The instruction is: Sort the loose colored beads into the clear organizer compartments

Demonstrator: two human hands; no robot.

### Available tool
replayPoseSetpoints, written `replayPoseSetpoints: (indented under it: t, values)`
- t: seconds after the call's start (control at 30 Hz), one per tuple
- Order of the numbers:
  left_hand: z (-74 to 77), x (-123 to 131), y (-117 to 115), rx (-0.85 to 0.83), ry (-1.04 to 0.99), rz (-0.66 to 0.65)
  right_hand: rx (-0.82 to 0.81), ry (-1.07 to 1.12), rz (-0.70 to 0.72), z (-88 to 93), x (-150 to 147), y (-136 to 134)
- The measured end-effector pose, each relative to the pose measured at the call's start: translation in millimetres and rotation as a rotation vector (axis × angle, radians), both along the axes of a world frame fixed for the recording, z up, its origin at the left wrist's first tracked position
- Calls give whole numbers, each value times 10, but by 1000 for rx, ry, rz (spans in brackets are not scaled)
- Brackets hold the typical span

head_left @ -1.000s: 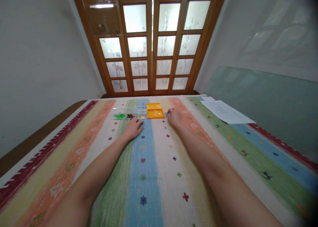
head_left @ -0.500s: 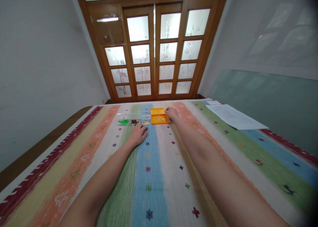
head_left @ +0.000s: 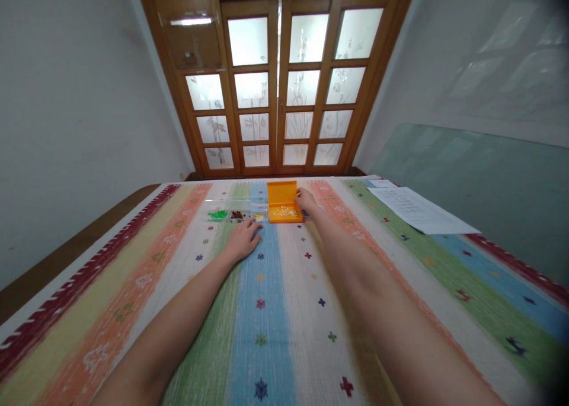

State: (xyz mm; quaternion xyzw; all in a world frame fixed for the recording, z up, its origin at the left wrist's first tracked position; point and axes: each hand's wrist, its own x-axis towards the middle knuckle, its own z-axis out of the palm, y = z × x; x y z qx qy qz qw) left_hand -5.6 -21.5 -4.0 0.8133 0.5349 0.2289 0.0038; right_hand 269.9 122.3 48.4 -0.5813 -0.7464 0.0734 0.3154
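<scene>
An orange plastic box stands at the far middle of the table, its lid tilted up at the back. Small white pieces lie scattered inside. My right hand is at the lid's right edge, fingers closed on it; part of the grip is hidden. My left hand rests on the cloth, fingers apart, just in front of a clear compartment case. That case holds green pieces, dark red-brown pieces and a few yellow pieces in separate compartments.
A striped cloth covers the table. Printed paper sheets lie on the right side. Beyond the far edge are wooden doors with glass panes. A pale green panel stands along the right wall.
The orange box's lid has swung up to stand more upright, with my right hand beside it. My left hand has shifted slightly left, and the view has moved a little.
</scene>
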Motion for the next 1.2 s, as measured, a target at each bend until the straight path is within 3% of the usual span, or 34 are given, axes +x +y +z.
replayPoseSetpoints:
  t: [0.27,0.53,0.7,0.83,0.97,1.07,1.2]
  values:
    - [19,13,-18,3,25,17,-210,-43,173,-111,371,56]
    - [15,21,-13,10,26,27,-21,-248,211,-273,536,-310]
    - [5,26,-12,14,33,39,116,-351,167,-198,376,-444]
    - [-2,36,-19,27,30,46,142,-352,287,-210,81,-578]
    - [-12,30,-17,39,27,46,109,-411,380,-347,-128,-717]
    - [-21,21,-10,32,41,37,53,-472,404,-430,-142,-730]
    - [-30,17,-3,24,41,43,22,-499,441,-410,-79,-649]
